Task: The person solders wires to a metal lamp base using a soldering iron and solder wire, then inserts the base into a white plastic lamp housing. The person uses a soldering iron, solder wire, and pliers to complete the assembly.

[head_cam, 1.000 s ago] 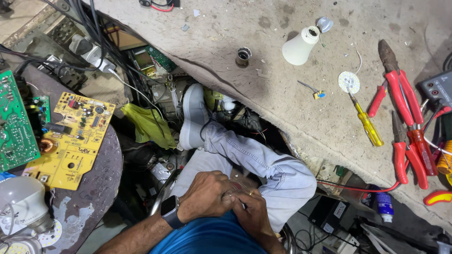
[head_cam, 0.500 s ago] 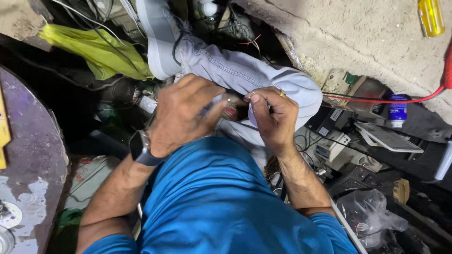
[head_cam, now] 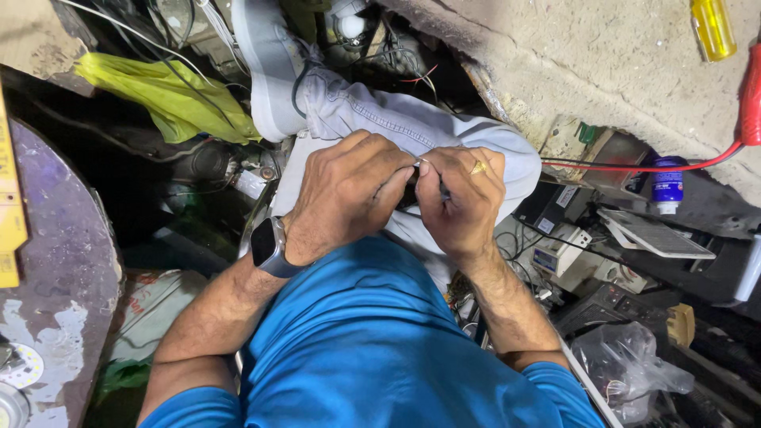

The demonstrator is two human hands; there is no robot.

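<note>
My left hand (head_cam: 345, 194) and my right hand (head_cam: 460, 202) meet over my lap, above my bent knee in grey trousers (head_cam: 412, 119). Both are closed around a small dark object (head_cam: 410, 192) pinched between the fingertips; most of it is hidden by the fingers, and a thin bright bit shows at its top. A smartwatch (head_cam: 267, 246) sits on my left wrist and a gold ring (head_cam: 478, 167) on a right finger. My blue shirt (head_cam: 380, 349) fills the lower middle.
A rough concrete slab (head_cam: 602, 71) lies at upper right with a yellow-handled tool (head_cam: 712, 28) and a red wire (head_cam: 658, 167). A yellow cloth (head_cam: 166, 95), a white shoe (head_cam: 265, 67), a blue-capped bottle (head_cam: 668, 184) and electronic scrap surround my legs. A round grey surface (head_cam: 55, 269) is at left.
The view has dropped from the workbench to my lap. My hands have stayed together on the small object, shifting only slightly as the fingers work it.
</note>
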